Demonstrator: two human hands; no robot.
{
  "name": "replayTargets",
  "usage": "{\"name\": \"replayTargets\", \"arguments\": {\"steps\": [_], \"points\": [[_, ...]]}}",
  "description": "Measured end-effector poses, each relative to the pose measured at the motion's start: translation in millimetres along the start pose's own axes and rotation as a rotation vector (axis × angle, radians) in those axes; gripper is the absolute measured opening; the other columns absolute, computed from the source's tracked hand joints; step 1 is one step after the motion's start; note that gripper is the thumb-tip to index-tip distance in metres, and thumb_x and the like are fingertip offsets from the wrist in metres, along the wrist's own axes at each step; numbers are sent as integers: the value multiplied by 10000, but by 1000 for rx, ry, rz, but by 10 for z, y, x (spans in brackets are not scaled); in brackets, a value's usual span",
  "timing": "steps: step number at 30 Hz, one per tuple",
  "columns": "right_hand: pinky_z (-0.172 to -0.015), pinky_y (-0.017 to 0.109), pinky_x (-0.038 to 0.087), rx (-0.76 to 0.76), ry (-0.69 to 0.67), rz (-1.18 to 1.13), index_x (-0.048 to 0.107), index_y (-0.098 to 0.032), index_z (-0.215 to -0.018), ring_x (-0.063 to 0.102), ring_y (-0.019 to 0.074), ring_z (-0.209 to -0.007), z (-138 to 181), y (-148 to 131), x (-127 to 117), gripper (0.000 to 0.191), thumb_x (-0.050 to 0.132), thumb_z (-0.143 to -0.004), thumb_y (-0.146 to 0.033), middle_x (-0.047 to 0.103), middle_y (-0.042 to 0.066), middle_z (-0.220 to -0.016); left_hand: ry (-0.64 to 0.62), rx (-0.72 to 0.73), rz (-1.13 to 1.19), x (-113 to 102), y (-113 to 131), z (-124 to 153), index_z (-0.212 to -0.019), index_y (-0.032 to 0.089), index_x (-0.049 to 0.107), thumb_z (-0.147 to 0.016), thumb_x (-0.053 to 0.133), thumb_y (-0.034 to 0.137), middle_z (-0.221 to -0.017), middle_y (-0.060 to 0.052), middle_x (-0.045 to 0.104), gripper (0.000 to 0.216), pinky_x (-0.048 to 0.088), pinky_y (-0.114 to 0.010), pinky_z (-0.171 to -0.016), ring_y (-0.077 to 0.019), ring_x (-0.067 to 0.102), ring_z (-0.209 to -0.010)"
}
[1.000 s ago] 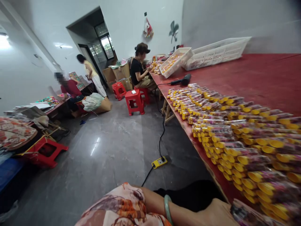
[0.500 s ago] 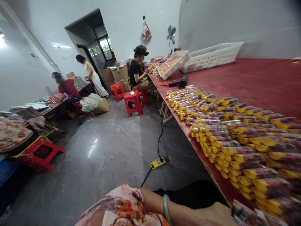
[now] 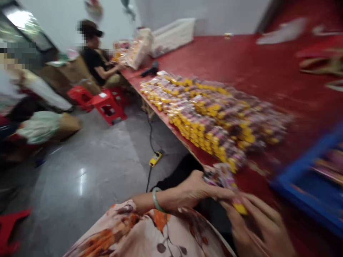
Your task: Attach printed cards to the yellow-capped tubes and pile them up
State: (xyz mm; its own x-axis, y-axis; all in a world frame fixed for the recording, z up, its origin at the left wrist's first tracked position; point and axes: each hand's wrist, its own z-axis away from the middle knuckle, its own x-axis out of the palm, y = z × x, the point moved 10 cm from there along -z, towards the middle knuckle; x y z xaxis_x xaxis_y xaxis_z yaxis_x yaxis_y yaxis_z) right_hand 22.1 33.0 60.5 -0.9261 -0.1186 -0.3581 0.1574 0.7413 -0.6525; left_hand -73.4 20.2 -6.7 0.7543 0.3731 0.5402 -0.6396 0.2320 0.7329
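My left hand (image 3: 191, 189), wearing a pale green bangle (image 3: 157, 199), is closed around a printed plastic-wrapped tube (image 3: 226, 175) with a yellow end. Fingers of my right hand (image 3: 259, 225) close on the same piece near its yellow end; motion blur hides the exact grip. Beyond both hands, a long stack of similar yellow-ended tubes (image 3: 203, 130) lies along the edge of the red table (image 3: 268, 67). To the right of my hands stands a blue tray (image 3: 292, 175) holding blurred long pieces.
A black hair-dryer-like tool (image 3: 150, 69) and white crates (image 3: 174, 35) lie farther along the table. Another person (image 3: 93, 60) sits working there beside red stools (image 3: 108, 107). A yellow power strip (image 3: 155, 159) with its cable lies on the floor.
The view has swung right, bringing the blue tray and my right hand into sight. My left hand now shows nearer the middle, together with my right hand at the tube.
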Motion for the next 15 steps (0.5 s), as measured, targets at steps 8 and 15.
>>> {"name": "replayTargets", "arguments": {"steps": [8,15], "points": [[-725,306,573,87,172,8,588,-213,-1104,655,178,-852,141,274,-282,388,764,-761,-165,653,60,-1012,24,5,62,-72,-97,-213,-775,115,710,-595,864,308,-718,-26,664,305,462,-227,-657,-104,569,-628],[-759,328,565,150,-15,-168,603,-207,-1136,626,204,-972,79,333,-250,308,653,-840,-140,621,89,-1086,36,-38,104,-92,-108,-280,-851,120,723,-621,858,292,-779,-42,693,317,485,-247,-707,-125,611,-685]]}}
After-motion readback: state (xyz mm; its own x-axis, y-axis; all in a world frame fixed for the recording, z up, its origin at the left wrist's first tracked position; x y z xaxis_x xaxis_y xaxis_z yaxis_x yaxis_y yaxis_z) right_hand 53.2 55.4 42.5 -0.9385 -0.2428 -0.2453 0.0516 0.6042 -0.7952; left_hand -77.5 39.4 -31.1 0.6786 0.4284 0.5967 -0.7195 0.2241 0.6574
